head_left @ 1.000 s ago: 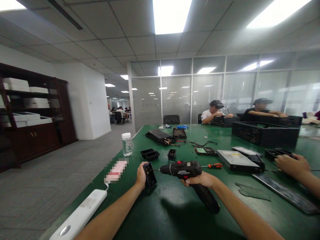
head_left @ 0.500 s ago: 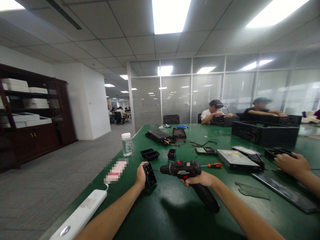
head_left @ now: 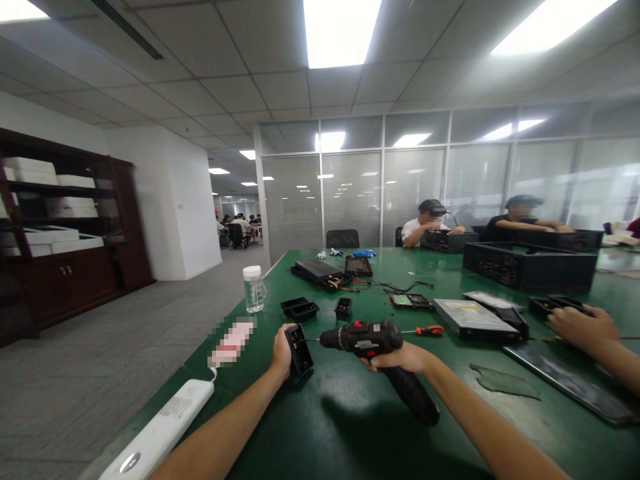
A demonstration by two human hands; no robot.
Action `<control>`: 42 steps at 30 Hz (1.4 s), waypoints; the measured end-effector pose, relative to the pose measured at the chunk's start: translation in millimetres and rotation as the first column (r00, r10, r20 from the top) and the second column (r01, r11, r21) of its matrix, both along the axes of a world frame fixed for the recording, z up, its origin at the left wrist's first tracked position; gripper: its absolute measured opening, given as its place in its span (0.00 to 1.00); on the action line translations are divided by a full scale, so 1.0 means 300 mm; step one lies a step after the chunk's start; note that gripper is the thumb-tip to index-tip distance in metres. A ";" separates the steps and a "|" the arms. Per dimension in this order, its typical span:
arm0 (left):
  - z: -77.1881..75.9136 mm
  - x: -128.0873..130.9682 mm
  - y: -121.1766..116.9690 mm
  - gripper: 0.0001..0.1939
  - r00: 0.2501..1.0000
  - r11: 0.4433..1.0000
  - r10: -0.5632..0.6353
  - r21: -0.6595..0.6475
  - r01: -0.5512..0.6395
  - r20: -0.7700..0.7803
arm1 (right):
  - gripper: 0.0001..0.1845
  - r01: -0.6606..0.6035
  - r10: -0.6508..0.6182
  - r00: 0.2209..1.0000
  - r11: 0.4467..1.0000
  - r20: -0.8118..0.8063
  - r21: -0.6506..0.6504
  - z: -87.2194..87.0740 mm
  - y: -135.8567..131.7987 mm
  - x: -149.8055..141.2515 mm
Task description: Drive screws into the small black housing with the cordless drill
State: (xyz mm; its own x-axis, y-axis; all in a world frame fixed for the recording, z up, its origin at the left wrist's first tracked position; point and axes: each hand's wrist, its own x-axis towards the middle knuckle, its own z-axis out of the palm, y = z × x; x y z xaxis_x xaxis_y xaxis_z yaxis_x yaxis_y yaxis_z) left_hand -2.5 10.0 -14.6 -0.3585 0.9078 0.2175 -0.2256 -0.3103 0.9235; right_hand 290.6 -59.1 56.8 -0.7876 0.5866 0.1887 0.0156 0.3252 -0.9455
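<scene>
My left hand (head_left: 281, 353) is closed on a small black plastic housing (head_left: 299, 350), holding it upright on edge on the green table (head_left: 345, 433). My right hand (head_left: 400, 359) grips a black cordless drill (head_left: 370, 340) with red buttons by its handle. The drill lies level and its bit points left into the open face of the housing. Both forearms reach in from the bottom of the view.
A white power strip (head_left: 160, 430) lies at the table's near left edge, a clear bottle (head_left: 254, 289) farther back. Black trays (head_left: 300, 309), an orange-handled screwdriver (head_left: 430, 330), a disc drive (head_left: 473, 320) and a black crate (head_left: 530, 267) lie beyond. Another person's hand (head_left: 583, 327) rests at right.
</scene>
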 end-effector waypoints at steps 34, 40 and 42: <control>0.018 0.010 -0.018 0.20 0.998 0.999 -0.039 -0.024 0.040 0.039 | 0.15 0.027 -0.027 1.000 1.000 0.012 -0.003 -0.005 0.001 0.004; 0.021 0.010 -0.019 0.20 1.000 1.000 -0.017 -0.017 0.017 0.023 | 0.16 0.035 -0.035 0.999 0.999 0.021 -0.001 0.005 -0.007 -0.001; 0.017 0.008 -0.017 0.19 0.999 1.000 -0.026 -0.010 0.026 0.024 | 0.16 0.034 -0.033 0.999 0.999 0.027 -0.006 0.008 -0.010 -0.002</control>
